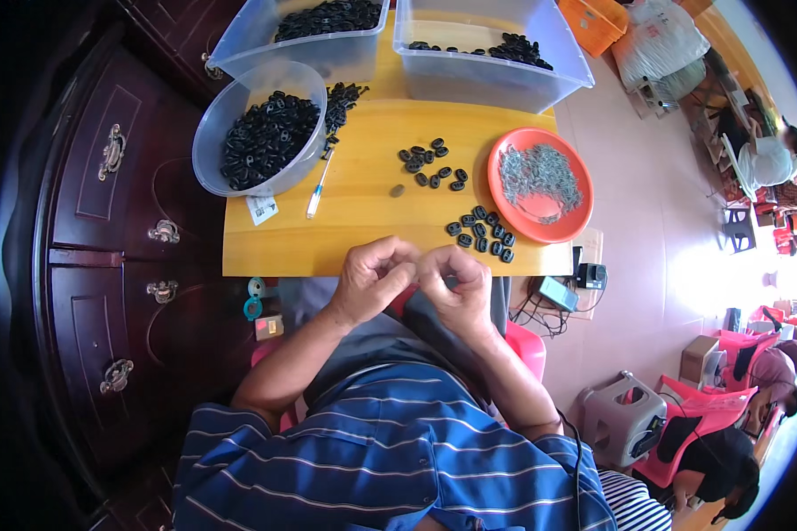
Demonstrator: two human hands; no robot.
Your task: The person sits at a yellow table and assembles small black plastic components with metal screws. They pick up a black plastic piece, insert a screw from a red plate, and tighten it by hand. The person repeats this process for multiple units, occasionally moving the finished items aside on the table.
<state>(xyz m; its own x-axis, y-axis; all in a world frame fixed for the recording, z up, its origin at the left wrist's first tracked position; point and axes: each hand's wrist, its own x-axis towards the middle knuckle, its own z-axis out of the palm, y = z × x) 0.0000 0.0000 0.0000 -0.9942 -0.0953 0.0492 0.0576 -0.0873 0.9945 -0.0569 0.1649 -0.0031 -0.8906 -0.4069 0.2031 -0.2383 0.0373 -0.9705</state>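
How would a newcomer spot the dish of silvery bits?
Start at the yellow table. At its right edge, beyond the right hand, sits a round dish holding small silvery bits. Its orange-red colour sets it apart from the clear tubs of black pieces.

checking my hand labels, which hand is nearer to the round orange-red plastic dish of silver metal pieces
Right. The right hand is to the near left of the orange-red dish; the left hand is farther left, beyond the right hand.
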